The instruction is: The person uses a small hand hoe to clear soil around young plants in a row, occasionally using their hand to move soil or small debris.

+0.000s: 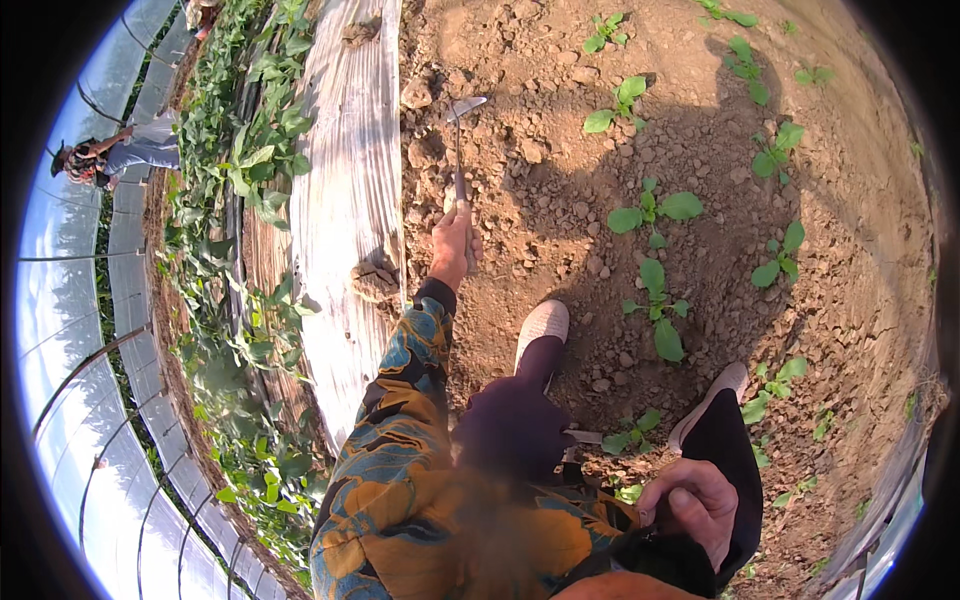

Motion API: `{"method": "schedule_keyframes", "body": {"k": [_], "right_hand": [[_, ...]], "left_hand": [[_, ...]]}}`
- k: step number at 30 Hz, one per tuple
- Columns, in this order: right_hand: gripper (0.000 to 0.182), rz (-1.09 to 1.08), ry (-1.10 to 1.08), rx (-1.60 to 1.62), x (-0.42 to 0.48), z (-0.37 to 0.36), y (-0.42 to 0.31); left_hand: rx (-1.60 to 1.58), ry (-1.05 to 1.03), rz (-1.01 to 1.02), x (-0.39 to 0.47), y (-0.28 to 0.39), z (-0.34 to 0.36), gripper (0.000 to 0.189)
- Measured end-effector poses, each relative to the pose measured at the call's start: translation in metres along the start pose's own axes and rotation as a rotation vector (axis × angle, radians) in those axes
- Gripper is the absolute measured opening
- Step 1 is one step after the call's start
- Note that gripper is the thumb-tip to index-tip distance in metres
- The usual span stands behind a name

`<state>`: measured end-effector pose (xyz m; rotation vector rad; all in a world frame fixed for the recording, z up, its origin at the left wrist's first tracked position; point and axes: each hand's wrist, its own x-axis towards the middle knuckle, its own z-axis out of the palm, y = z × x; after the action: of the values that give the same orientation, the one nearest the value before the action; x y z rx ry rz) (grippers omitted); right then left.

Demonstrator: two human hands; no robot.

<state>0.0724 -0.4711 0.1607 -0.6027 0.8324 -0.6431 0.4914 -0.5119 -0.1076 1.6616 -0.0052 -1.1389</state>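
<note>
My left hand is closed around the handle of a small hand hoe. Its thin neck points away from me, and the metal blade lies at or just over the cloddy soil, beside the plastic mulch film. At the lower right, over my dark trouser leg, my right hand is loosely curled with no object visible in it. Young leafy seedlings grow in rows to the right of the hoe; another seedling stands between the hoe side and my right shoe.
My light shoes are on bare soil, one on each side of seedlings. Leafy vines grow beyond the film at left. Hoops and clear sheeting form a wall there. A person in a dark hat stands at far left.
</note>
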Motion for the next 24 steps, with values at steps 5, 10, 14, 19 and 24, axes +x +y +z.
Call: {"method": "schedule_keyframes", "body": {"k": [5, 10, 14, 19, 24], "right_hand": [[0.024, 0.155, 0.006, -0.052, 0.003, 0.004, -0.008], [0.024, 0.257, 0.114, 0.107, 0.016, 0.014, -0.014], [0.023, 0.279, 0.119, 0.1, 0.028, 0.013, -0.013], [0.024, 0.238, 0.065, 0.089, 0.029, 0.014, -0.02], [0.025, 0.211, 0.015, 0.024, 0.01, 0.014, -0.03]], "left_hand": [[0.314, -0.083, 0.194, 0.052, 0.014, 0.029, 0.026], [0.383, -0.037, 0.235, 0.135, 0.076, 0.074, 0.032], [0.225, -0.02, 0.128, 0.175, 0.107, 0.087, 0.03], [0.339, -0.023, 0.12, 0.151, 0.075, 0.051, 0.031], [0.343, -0.026, 0.042, 0.074, 0.037, -0.014, 0.021]]}}
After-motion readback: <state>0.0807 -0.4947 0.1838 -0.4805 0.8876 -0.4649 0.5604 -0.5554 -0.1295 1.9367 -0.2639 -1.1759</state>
